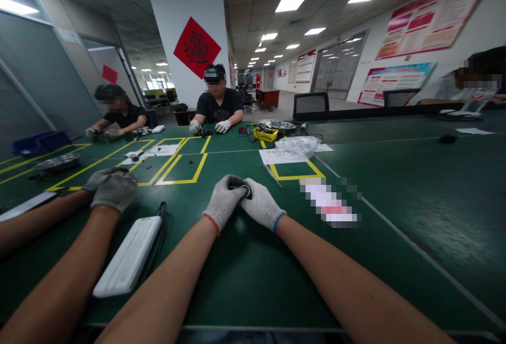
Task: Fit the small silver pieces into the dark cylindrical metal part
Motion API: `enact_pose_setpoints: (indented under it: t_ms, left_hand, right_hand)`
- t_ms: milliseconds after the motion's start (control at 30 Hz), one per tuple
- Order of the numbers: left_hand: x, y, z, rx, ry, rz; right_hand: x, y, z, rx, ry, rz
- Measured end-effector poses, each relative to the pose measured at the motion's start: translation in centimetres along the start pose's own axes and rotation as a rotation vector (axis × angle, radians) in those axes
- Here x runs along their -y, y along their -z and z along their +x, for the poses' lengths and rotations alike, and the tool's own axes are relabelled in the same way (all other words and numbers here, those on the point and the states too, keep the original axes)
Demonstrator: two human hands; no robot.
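Both my hands wear white knit gloves and meet just above the green table [316, 270]. My left hand [225, 199], with an orange cuff, is closed around a small dark round part with a pale ring at its end [247, 191]. From the other side my right hand [263, 202], with a blue cuff, grips the same part. Most of it is hidden by my fingers, so its exact kind does not show. Beyond my hands, a pair of tweezers [272, 175] lies near a yellow-taped rectangle.
A white power strip [128, 257] with a black cable lies left of my forearm. A co-worker's gloved hands [114, 188] work at the left. Ahead are a clear plastic bag [298, 146], a yellow device [265, 134] and a blue bin [41, 144]. Other people sit around the table.
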State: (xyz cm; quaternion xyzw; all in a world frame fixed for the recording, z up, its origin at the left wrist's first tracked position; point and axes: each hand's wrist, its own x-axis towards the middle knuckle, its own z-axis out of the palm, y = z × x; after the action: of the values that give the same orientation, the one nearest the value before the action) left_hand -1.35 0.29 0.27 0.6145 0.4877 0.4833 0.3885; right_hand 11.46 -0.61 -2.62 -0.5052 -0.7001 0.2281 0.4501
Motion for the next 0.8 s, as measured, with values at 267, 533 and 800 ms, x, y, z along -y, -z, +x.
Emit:
enact_pose_setpoints:
  t_ms: [267, 533, 800]
  left_hand:
    - [0.08, 0.12, 0.0, 0.007, 0.0, 0.006]
    - [0.38, 0.12, 0.19, 0.008, 0.007, 0.016]
    - [-0.27, 0.23, 0.02, 0.022, 0.015, 0.042]
  right_hand:
    - [0.11, 0.07, -0.03, 0.002, 0.022, 0.01]
    - [0.14, 0.1, -0.08, 0.001, 0.016, 0.018]
    - [0.14, 0.23, -0.11, 0.015, 0.019, 0.01]
